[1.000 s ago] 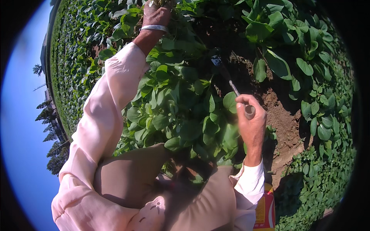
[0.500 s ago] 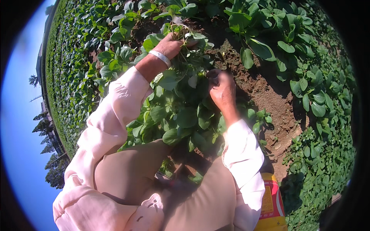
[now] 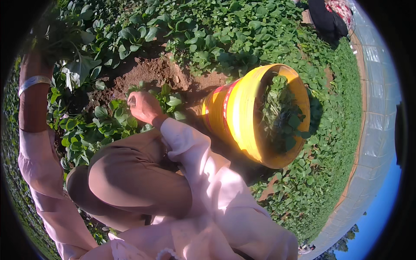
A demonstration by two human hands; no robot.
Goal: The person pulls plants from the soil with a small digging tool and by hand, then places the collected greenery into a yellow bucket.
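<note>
At the far left edge, in shadow, my left hand [image 3: 38, 64] is closed round a bunch of leafy greens [image 3: 80, 65], its leaves hanging beside the wrist with a white band. My right hand [image 3: 146, 107] is curled shut above low green plants [image 3: 102, 121], close to my knee. What its fingers hold, if anything, is hidden. To its right a yellow bucket [image 3: 238, 117] with a red band leans over, its mouth facing right. Cut greens [image 3: 279, 110] lie inside it.
Bare brown soil [image 3: 151, 73] runs between the rows. Dense leafy plants [image 3: 234, 32] cover the ground beyond. Another person [image 3: 331, 19] in dark clothing is at the top right. A long plastic-covered greenhouse [image 3: 375, 117] curves along the right side.
My view has swung right, bringing the whole bucket into sight. My left hand, still gripping greens, now shows at the left edge. My right hand has moved away from the bunch, nearer the bucket.
</note>
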